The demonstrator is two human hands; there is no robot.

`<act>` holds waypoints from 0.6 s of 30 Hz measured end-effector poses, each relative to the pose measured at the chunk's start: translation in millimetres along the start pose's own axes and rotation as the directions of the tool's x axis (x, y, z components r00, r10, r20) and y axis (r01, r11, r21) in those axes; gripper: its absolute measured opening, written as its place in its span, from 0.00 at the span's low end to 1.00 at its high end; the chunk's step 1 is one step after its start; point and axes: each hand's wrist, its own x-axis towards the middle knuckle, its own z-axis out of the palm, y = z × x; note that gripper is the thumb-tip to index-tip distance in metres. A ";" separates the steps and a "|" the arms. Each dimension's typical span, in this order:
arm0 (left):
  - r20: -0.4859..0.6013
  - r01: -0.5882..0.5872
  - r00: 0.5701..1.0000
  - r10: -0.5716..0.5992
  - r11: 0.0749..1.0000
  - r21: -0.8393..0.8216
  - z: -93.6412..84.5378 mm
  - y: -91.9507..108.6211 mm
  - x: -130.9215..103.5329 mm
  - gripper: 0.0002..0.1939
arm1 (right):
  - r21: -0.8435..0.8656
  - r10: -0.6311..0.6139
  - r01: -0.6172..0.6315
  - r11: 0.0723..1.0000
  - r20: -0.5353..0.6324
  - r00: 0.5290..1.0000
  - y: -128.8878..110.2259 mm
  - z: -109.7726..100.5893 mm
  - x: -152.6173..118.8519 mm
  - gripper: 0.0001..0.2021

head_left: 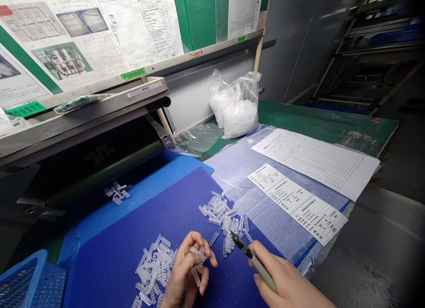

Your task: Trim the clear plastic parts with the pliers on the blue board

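Note:
My left hand [187,272] holds a small clear plastic part [198,255] between its fingertips, low over a dark blue corrugated sheet [159,210]. My right hand [285,281] grips a slim grey pen-like tool [252,255], its dark tip pointing up-left toward a pile of clear comb-shaped parts [224,215]. A second pile of the same parts [154,266] lies just left of my left hand. A few more parts [117,193] sit farther back on the blue sheet.
Two clear bags of white parts [237,106] stand at the back on the green table [315,122]. Printed forms [315,159] and a label sheet [297,204] lie at right. A blue basket [28,281] is at bottom left. A slanted machine hood [99,109] overhangs the left.

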 end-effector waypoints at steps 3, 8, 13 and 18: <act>-0.043 -0.025 0.998 0.051 0.889 0.457 -4.7 -5.7 15.2 0.05 | 0.020 0.058 -0.058 0.998 -0.011 0.998 11.8 2.0 6.2 0.05; -0.078 -0.107 0.976 0.204 0.761 0.640 1.7 -12.2 30.9 0.01 | -0.002 0.080 -0.080 0.997 -0.049 0.996 22.5 12.8 8.7 0.04; -0.061 -0.053 0.992 0.108 0.809 0.586 5.4 -5.3 22.0 0.08 | 0.006 0.083 -0.083 0.997 -0.041 0.996 17.4 14.3 7.8 0.04; -0.042 0.122 0.992 -0.117 0.983 0.140 4.7 4.0 2.0 0.11 | 0.017 0.039 -0.039 0.999 -0.012 0.999 1.1 7.9 2.5 0.05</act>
